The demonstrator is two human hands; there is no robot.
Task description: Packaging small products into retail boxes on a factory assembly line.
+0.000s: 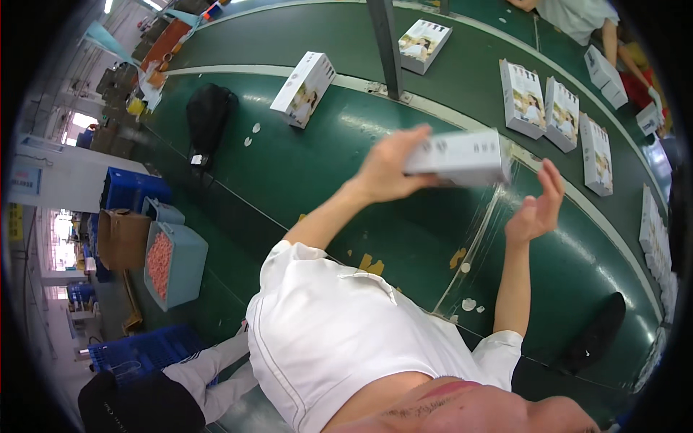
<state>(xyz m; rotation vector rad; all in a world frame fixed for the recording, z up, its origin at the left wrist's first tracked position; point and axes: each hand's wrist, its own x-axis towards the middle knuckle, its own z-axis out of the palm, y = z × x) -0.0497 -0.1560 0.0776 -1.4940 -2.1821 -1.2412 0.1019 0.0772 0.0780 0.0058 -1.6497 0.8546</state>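
Note:
My left hand (pixel 390 167) grips one end of a white printed carton (pixel 462 157), fingers on one side and thumb on the other. The carton is held above the green table (pixel 404 224) and looks slightly blurred. To its right, my right hand (pixel 535 209) is raised with thumb and fingers apart, touching nothing. Another white carton with a photo on its side (pixel 304 90) stands at the table's far edge, left of my hands.
Several similar cartons (pixel 524 99) lie on the green conveyor belt (pixel 476 68) beyond the table, past a dark metal post (pixel 385 47). A black bag (pixel 208 119) lies at left. A blue-grey bin (pixel 188 263) holds pink pieces. A co-worker (pixel 581 22) works at far right.

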